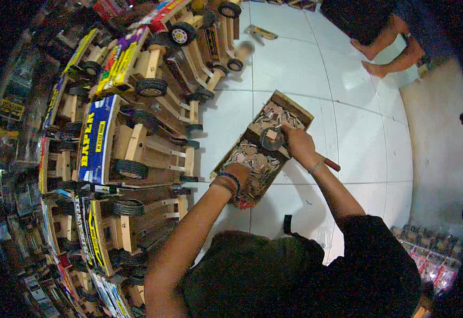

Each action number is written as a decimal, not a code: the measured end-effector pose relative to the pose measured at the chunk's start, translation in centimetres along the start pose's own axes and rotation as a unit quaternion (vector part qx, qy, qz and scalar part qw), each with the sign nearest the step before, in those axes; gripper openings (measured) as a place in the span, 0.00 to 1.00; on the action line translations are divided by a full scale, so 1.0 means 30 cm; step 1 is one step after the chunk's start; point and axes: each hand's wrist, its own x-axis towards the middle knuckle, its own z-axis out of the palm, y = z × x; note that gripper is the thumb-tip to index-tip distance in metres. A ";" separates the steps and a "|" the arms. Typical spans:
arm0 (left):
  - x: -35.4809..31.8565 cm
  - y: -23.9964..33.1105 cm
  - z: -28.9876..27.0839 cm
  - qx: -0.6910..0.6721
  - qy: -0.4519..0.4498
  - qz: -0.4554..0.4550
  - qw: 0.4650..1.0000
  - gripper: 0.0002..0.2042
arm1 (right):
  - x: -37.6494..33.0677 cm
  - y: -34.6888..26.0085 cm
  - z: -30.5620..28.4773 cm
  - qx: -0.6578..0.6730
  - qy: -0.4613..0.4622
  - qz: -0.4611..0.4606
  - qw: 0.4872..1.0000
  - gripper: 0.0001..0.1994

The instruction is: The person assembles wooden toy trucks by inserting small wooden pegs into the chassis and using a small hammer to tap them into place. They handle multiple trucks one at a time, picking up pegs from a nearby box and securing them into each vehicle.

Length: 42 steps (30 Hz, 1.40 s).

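A long wooden box (293, 104) lies slantwise on the floor, a divider across it and small flat wood pieces (252, 156) heaped in both parts. My left hand (237, 174), with a dark band at the wrist, reaches into the nearer part; its fingers are hidden among the pieces. My right hand (299, 144) is closed at the edge of a round dark disc (271, 142) above the divider. A pale square bit of wood (271, 134) shows on the disc. A red-brown handle (332, 165) sticks out beside my right wrist; whether I hold it is unclear.
Wooden toy trucks (98, 140) with black wheels stand stacked along the left. A small yellow-brown item (262, 32) lies on the pale tiled floor (289, 58). Another person's bare limbs (385, 55) show at the upper right. Small packaged items (430, 259) sit at the lower right.
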 end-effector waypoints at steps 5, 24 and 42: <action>-0.005 0.041 0.022 -0.062 -0.088 0.025 0.994 0.24 | -0.149 -0.049 0.033 0.015 -0.037 0.037 0.999 0.18; -0.083 0.042 -0.031 -0.297 0.127 -0.058 0.945 0.11 | -0.217 -0.100 0.024 -0.016 -0.053 0.000 0.998 0.12; -0.182 0.017 -0.209 -0.598 0.019 -0.029 0.801 0.14 | -0.191 -0.007 0.013 0.065 0.005 -0.052 0.997 0.13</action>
